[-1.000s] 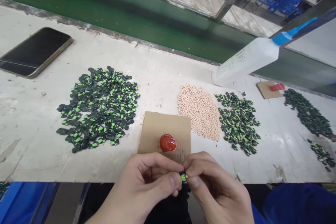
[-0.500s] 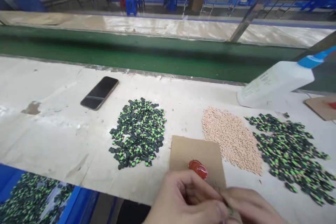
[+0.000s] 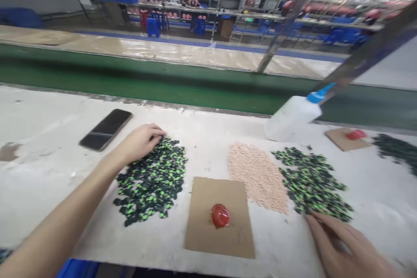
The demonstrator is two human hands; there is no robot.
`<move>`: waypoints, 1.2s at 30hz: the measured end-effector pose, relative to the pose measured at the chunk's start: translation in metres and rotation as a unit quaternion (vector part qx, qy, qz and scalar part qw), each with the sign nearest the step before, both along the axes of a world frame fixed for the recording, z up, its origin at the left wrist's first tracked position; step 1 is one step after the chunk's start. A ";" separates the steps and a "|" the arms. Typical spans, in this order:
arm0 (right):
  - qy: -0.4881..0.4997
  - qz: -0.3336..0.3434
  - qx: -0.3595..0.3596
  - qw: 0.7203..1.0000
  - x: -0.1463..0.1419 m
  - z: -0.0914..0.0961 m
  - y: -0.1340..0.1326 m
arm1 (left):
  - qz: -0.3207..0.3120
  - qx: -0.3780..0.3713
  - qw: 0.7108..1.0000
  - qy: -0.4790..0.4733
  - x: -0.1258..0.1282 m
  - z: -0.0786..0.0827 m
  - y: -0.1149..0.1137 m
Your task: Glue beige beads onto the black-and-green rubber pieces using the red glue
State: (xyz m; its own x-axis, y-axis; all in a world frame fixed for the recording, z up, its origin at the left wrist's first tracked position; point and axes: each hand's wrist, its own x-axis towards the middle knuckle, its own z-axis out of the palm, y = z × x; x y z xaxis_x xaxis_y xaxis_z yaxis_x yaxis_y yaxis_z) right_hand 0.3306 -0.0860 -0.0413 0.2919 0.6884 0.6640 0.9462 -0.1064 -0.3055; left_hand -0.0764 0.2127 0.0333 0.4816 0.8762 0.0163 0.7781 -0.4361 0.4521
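Note:
My left hand (image 3: 142, 141) reaches to the far edge of the left pile of small dark pieces with bright green marks (image 3: 153, 186). Its thumb and fingers are bent together at the pieces; what lies between the tips is hidden. My right hand (image 3: 345, 245) is low on the right, at the near edge of another pile of dark-green pieces (image 3: 316, 184). The thumb and index tips of that hand meet in a pinch, and anything held there is too small to make out. Between the hands, a glossy red blob (image 3: 220, 216) sits on a cardboard square (image 3: 198, 236).
A heap of small pinkish-beige pieces (image 3: 257, 176) lies right of the cardboard. Behind it leans a white bottle with a blue nozzle (image 3: 289, 117). A phone (image 3: 106, 129) lies at the left. Farther right are a second cardboard with red (image 3: 339, 139) and more dark pieces (image 3: 397, 150).
Both hands were together over the near end of the cardboard and have parted, the left to the left pile, the right to the right pile. The view has tilted up and turned right.

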 end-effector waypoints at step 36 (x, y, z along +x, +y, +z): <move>0.037 0.134 -0.140 0.980 -0.070 0.035 0.090 | 0.014 0.003 0.925 -0.379 0.067 0.019 -0.173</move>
State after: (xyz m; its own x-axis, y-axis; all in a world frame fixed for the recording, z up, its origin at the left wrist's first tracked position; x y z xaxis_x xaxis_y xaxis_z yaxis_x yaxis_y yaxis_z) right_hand 0.2609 0.0038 -0.0061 0.1161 0.8988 0.4227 0.9283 0.0532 -0.3680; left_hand -0.0096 0.0401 0.0525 0.3076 0.8870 0.3443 0.2499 -0.4245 0.8703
